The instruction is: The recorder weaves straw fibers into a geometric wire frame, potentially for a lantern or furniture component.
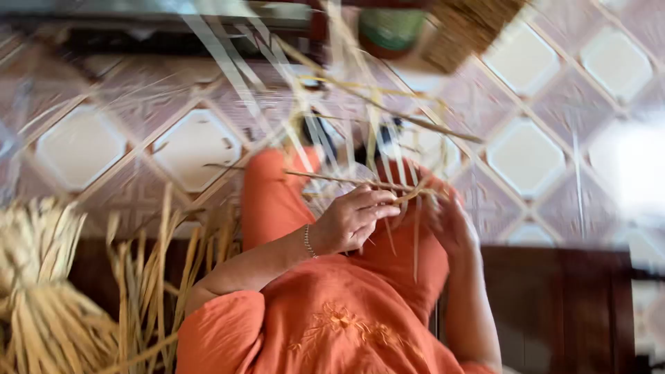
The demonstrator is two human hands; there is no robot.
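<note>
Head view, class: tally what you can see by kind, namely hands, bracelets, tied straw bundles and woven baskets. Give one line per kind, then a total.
Hands: 2 (left, right)
Bracelets: 1
Straw bundles: 1
Baskets: 1
Total: 5

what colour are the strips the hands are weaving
Pale straw yellow. The strips run between the left hand and right hand in the head view.
</note>
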